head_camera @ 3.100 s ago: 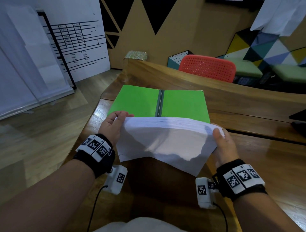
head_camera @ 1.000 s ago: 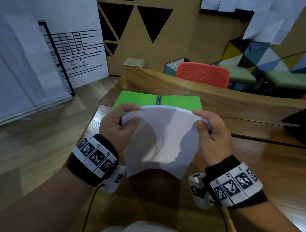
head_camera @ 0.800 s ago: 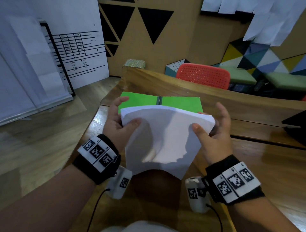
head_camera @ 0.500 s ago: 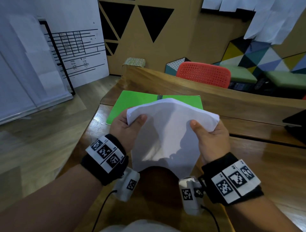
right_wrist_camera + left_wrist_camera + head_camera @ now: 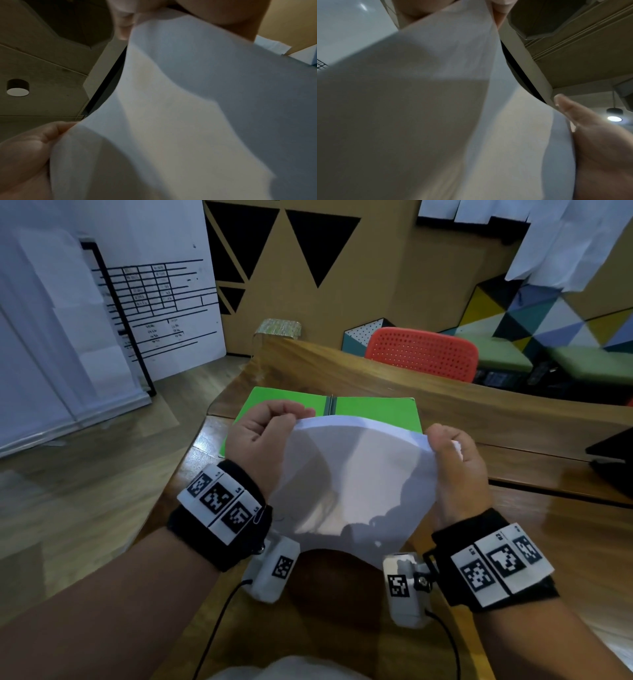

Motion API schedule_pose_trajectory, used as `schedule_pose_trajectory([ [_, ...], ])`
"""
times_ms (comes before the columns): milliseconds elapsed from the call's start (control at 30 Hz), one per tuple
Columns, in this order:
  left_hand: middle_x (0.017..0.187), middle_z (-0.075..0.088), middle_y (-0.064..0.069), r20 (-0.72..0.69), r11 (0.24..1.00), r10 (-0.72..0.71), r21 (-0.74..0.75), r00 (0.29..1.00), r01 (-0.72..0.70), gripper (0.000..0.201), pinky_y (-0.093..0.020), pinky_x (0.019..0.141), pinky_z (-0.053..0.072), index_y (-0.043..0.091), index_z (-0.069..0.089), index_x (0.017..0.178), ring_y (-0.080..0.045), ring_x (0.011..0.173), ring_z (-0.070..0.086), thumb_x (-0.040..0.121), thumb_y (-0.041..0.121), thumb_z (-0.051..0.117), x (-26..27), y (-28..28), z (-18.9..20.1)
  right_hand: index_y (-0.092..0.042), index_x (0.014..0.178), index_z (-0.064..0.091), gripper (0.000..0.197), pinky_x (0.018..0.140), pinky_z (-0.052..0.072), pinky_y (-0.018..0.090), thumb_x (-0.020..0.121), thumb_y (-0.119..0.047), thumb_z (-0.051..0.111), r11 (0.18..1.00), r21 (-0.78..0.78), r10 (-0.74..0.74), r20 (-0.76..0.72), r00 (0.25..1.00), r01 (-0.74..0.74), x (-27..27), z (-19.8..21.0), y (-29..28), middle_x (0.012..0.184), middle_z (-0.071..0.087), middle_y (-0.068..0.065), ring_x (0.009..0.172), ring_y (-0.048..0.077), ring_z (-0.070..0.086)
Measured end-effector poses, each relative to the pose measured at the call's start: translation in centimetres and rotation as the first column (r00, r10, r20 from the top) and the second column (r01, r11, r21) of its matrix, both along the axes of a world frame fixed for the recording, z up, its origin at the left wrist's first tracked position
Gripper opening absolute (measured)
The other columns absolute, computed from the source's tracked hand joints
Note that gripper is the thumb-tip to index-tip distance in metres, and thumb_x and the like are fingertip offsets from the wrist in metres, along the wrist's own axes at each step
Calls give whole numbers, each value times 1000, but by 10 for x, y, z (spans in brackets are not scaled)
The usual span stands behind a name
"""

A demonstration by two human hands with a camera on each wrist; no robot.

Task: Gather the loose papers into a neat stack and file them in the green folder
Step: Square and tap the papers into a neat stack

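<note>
**Paper stack held above open folder**

On the wooden surface (image 5: 513,508) the green folder (image 5: 375,412) lies open. Above its near edge, the paper stack (image 5: 349,481) bows upward, left hand (image 5: 260,440) and right hand (image 5: 455,470) gripping opposite sides, fingers curled round the sheets.

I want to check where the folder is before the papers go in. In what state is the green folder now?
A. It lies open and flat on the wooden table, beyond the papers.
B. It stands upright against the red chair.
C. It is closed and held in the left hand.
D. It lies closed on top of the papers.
A: the green folder lies spread open on the wooden table, its spine showing, behind the papers that the left hand and right hand hold up.
</note>
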State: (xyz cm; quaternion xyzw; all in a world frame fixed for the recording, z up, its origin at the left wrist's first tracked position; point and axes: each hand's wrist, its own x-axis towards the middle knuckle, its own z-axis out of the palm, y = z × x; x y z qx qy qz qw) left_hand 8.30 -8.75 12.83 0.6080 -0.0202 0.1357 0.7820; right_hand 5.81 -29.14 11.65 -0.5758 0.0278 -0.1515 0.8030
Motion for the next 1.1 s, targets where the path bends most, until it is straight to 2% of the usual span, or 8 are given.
schedule_pose_trajectory([
  [100,91,72,8,49,988,-140,80,989,135,57,-24,68,55,33,61,91,-3,78,67,43,58,82,1,11,-16,-22,89,61,79,53,55,21,23,-52,89,986,-127,100,-51,994,-105,-2,-9,0,69,74,-10,62,6,69],
  [233,47,63,27,-89,964,12,267,996,12,13,-10,52,48,17,65,76,16,46,56,71,20,76,-10,-2,-17,-18,72,69,20,65,57,31,62,-5,82,990,-141,-27,-112,993,11,-6,-16,9,64,74,-10,65,13,69],
  [367,45,62,29,-57,968,74,244,996,-58,20,-3,46,44,24,61,67,16,45,55,80,10,68,-17,-3,-17,-18,69,70,26,62,58,24,68,8,74,993,-110,-55,-63,997,48,-11,-13,11,62,74,-11,59,5,69],
  [633,50,65,26,-77,967,56,253,995,-35,24,-6,52,49,27,62,68,14,50,58,76,5,70,-24,3,-30,-23,73,78,56,83,56,42,22,-43,90,998,-51,-36,-120,992,30,-12,-28,13,83,78,2,87,29,72],
  [800,64,64,10,-256,955,58,297,965,22,14,-10,52,50,19,63,70,-3,58,62,74,12,75,-15,2,-42,-17,78,74,39,86,56,45,43,-26,90,993,-114,-33,-148,988,17,-5,-24,13,80,77,-1,93,33,70],
  [900,44,63,14,-312,948,98,319,945,7,19,-14,53,51,20,63,59,-12,59,60,72,19,77,-12,2,-43,-9,112,60,104,89,54,49,20,-50,90,987,-151,-64,-113,991,47,-3,-10,11,111,69,14,103,33,66],
  [967,41,62,20,-254,917,127,399,959,-16,20,-11,54,50,19,64,56,-4,53,60,71,24,76,-12,2,-33,-19,131,39,127,102,45,49,19,-59,84,927,-354,-173,-121,977,120,-7,6,8,137,47,11,121,29,52],
  [1100,53,57,-3,96,704,47,703,994,-101,22,-16,53,42,13,59,74,-6,54,50,73,34,65,-13,0,-2,-25,146,19,127,115,19,50,42,-58,83,467,-846,-315,112,942,257,-25,44,18,152,20,5,142,22,17],
])
